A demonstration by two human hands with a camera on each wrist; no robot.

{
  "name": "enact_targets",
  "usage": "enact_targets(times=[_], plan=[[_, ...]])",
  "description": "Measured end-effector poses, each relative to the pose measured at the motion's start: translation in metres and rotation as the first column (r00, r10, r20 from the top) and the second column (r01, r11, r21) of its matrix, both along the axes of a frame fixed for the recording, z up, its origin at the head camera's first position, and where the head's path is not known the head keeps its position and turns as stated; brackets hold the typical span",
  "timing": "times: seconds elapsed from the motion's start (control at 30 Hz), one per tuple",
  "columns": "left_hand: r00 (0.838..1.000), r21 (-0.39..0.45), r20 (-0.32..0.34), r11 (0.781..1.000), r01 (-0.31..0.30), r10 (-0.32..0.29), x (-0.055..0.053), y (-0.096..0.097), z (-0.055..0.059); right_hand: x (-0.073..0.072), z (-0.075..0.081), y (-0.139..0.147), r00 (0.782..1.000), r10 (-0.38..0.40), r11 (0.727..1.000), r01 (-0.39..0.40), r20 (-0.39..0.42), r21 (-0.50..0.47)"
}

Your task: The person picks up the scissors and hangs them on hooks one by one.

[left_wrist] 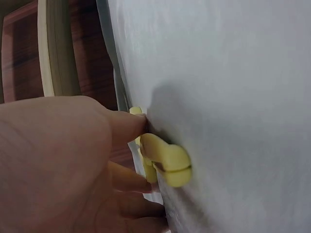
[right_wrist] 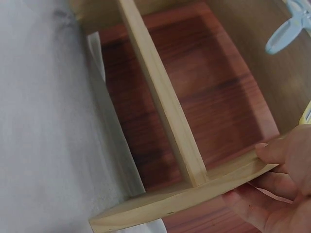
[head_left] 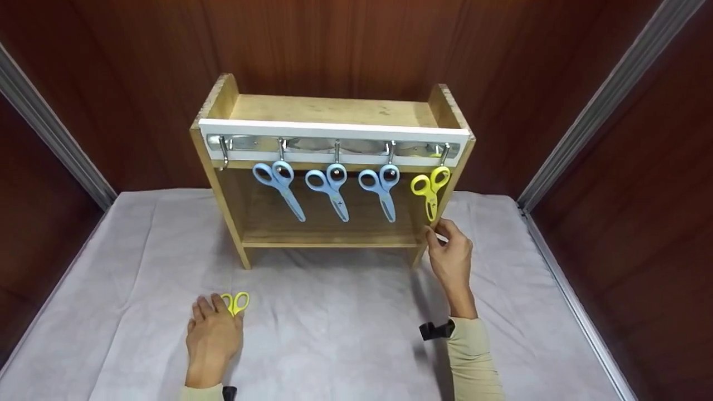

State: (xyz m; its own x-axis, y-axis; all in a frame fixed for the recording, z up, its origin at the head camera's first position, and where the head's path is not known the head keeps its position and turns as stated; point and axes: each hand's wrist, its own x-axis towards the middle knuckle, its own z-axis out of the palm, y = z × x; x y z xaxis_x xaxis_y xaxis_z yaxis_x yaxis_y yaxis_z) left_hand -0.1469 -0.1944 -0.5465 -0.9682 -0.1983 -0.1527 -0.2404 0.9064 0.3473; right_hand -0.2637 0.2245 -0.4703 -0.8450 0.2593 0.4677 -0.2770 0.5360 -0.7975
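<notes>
A small wooden shelf (head_left: 328, 245) stands on the cloth, with a white hook rail (head_left: 334, 129) along its upper front. My right hand (head_left: 452, 253) grips the shelf's right side panel (right_wrist: 214, 187), thumb on one face and fingers on the other. Just above that hand, yellow scissors (head_left: 431, 192) hang from the rightmost hook. Three blue scissors (head_left: 331, 192) hang from the middle hooks. My left hand (head_left: 213, 337) is low over the cloth and pinches another pair of yellow scissors (left_wrist: 167, 158) between thumb and fingers. Its loops (head_left: 240, 302) show, while the hand hides the blades in the head view.
A grey-white cloth (head_left: 334, 334) covers the table. The leftmost hook (head_left: 224, 153) juts from the rail. Dark wood-grain panels (head_left: 334, 44) rise behind and at both sides, with metal edge strips (head_left: 607, 83). A black strap (head_left: 436, 330) sits at the right cuff.
</notes>
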Motion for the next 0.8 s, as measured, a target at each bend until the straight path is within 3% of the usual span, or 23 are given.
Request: enact_targets(times=[0.37,0.63,0.8], plan=[[0.988,-0.041,0.149,0.998,0.043,-0.036,-0.007,0.004,0.005,-0.001,0.0,-0.001,1.0,-0.011,1.0,0.01,0.013,0.013],[0.995,-0.11,0.098,0.994,0.029,-0.018,-0.012,0.01,0.006,-0.001,-0.001,-0.001,1.0,-0.001,1.0,0.001,-0.003,0.003],[0.997,-0.11,0.079,0.994,0.02,-0.012,-0.015,0.013,0.008,-0.001,-0.001,-0.001,1.0,-0.004,1.0,0.004,-0.003,-0.005]])
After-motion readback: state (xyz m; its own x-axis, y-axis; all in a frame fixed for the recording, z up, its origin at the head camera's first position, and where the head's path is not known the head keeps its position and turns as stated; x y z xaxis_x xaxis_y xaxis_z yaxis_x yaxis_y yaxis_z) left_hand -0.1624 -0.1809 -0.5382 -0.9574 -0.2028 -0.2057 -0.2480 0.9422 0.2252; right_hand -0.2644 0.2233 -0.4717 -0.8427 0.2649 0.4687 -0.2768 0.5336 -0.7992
